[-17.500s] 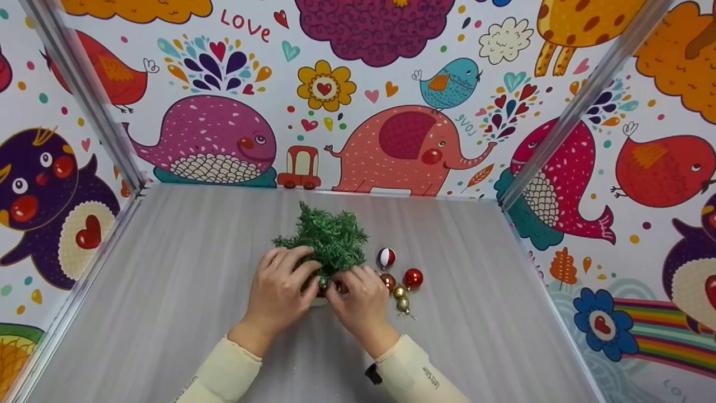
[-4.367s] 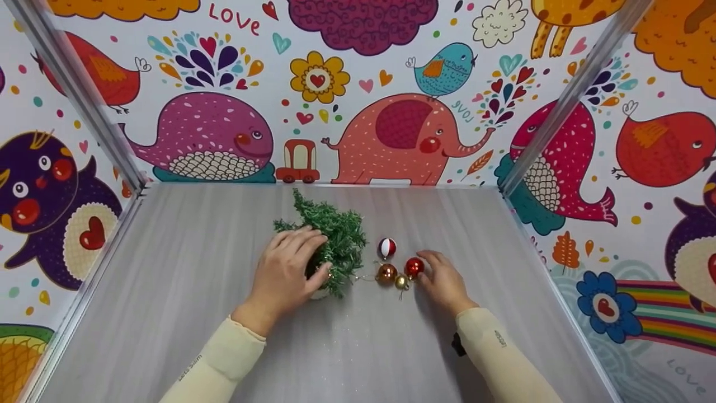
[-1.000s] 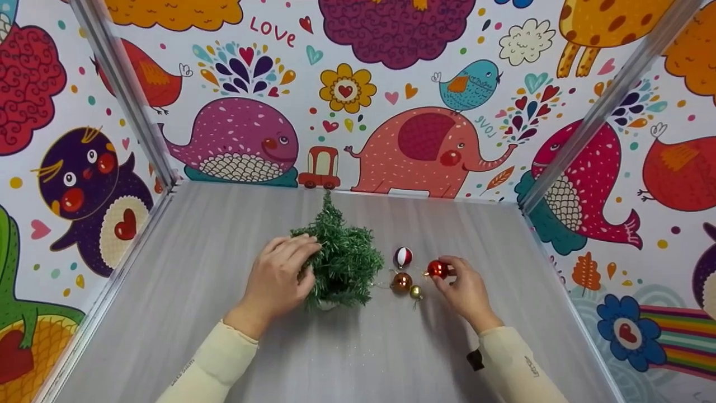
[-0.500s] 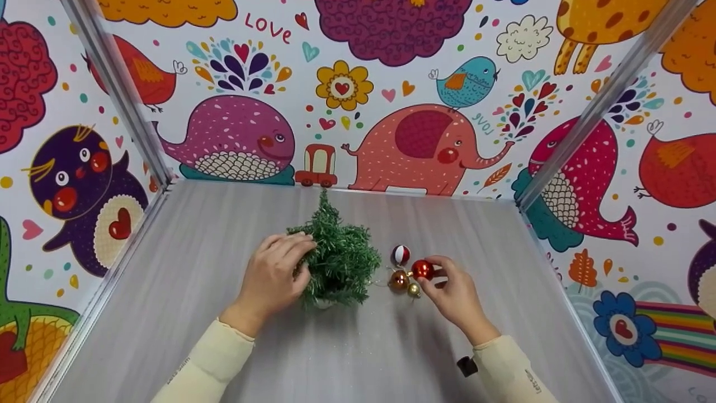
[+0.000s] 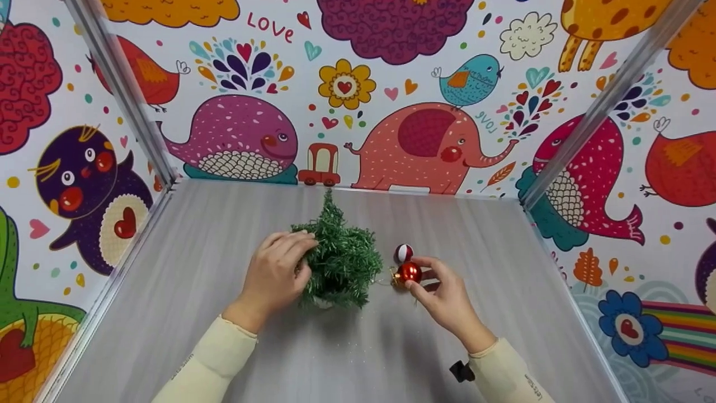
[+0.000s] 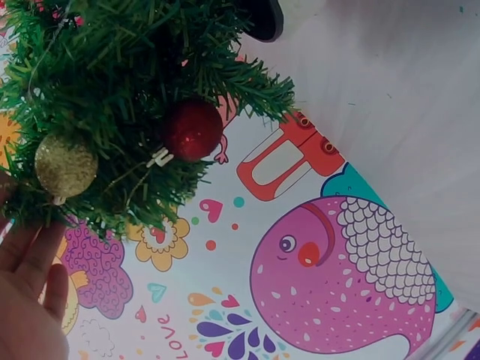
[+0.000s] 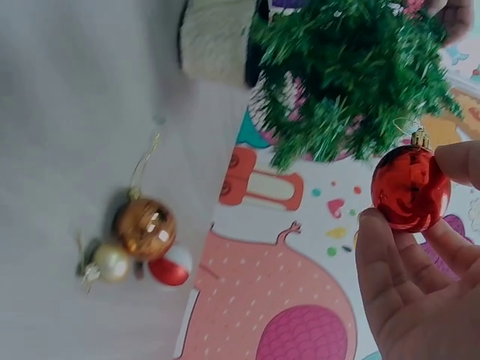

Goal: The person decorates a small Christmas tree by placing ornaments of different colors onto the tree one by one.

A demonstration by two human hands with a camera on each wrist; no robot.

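My right hand [image 5: 444, 294] pinches a shiny red Christmas ball [image 7: 410, 187] between thumb and fingertips, its gold cap toward the tree. The ball is raised off the table, as the right wrist view shows. A small artificial Christmas tree [image 5: 344, 257] stands in a pale pot [image 7: 217, 41]. My left hand [image 5: 277, 274] holds its left side, fingers bent over the branches and thumb nearer me. In the left wrist view, a gold glitter ball [image 6: 66, 165] and a dark red ball [image 6: 193, 130] hang on the tree; a finger lies close below the gold one.
On the table [image 5: 190, 252] right of the tree lie a red-and-white ball [image 5: 403, 253], a copper ball [image 7: 146, 227] with a string loop and a small pale gold ball [image 7: 111, 262]. Printed wall panels [image 5: 386, 84] with metal corner posts [image 5: 120, 95] enclose the table.
Since 4.4 seconds ago my right hand has picked up the red ball. Over the last second it has carried it left toward the tree, while my left hand has stayed at the branches.
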